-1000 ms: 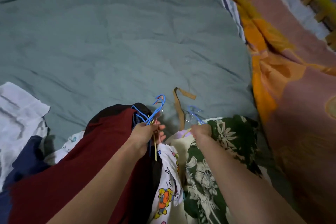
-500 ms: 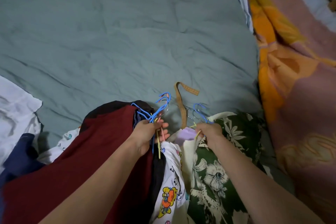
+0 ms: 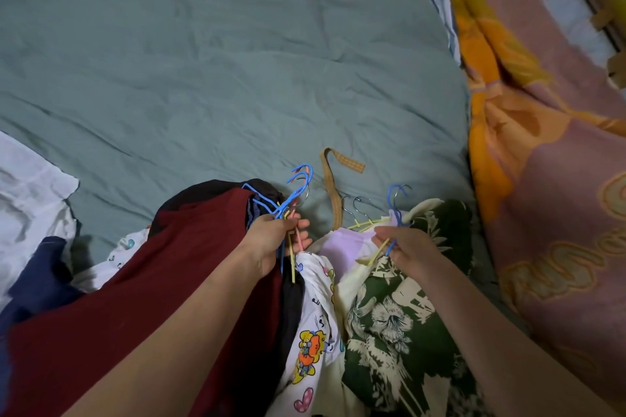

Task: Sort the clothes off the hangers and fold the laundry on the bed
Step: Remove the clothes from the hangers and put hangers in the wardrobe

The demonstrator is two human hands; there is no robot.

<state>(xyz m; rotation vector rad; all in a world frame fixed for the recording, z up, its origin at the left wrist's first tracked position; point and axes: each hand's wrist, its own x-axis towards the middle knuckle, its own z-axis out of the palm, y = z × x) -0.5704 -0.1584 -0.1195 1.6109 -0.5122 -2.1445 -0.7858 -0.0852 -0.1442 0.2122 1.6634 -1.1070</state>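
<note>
Hangers (image 3: 294, 193) gripped by left hand (image 3: 271, 240) | right hand (image 3: 406, 247) pinches blue hanger (image 3: 394, 210)

Right hand (image 3: 408, 249) has drawn away from the left hand (image 3: 274, 242); a wider gap between them than a second ago, lilac cloth (image 3: 342, 242) now showing in it. Right hand's fingers, earlier bunched over the hanger necks, have opened somewhat and now pinch a blue wire hanger (image 3: 394, 213) and a pale yellow plastic hanger (image 3: 372, 256); more of both hangers lies exposed over the green floral-print garment (image 3: 389, 322). Blue hook now stands clear above the hand. Left hand's bundle of blue, pink and yellow hangers (image 3: 293, 200) has tipped slightly rightward.
</note>
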